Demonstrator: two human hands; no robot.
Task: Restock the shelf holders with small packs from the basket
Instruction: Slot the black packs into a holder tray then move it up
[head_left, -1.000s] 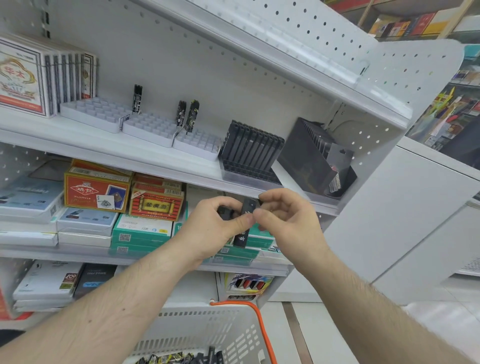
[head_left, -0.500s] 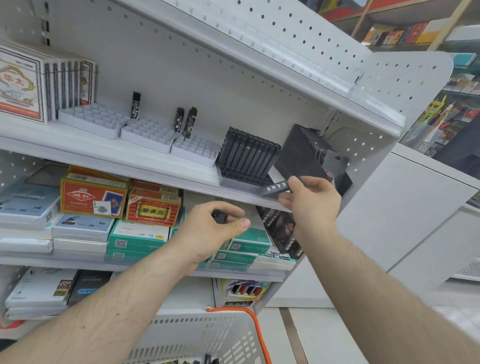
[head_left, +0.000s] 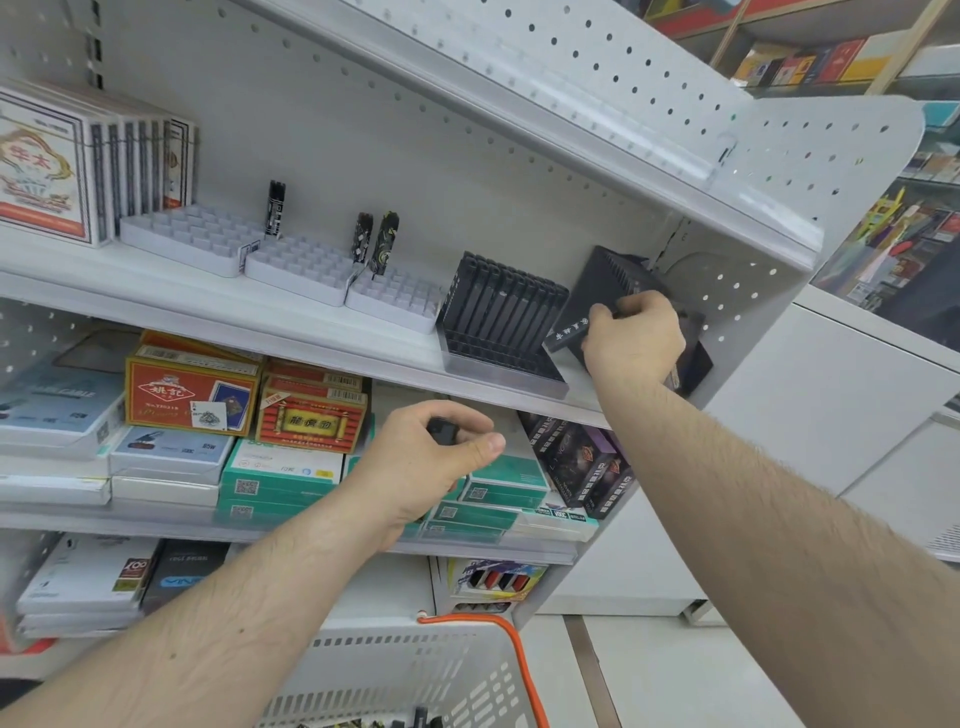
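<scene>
Slotting one pack into a holder looks to be the step in hand: the right hand (head_left: 631, 340) pinches a slim black pack (head_left: 566, 332) with pale lettering at the tilted black holder (head_left: 618, 280) just behind its knuckles, while the left hand (head_left: 423, 462), lower and to its left, curls round another small dark pack (head_left: 440, 431). Next the flat, hard-edged pack probably needs lining up with a narrow slot between the ribbed plastic dividers. The white perforated basket (head_left: 415, 670) with its orange handle sits below both forearms, more packs just visible inside.
</scene>
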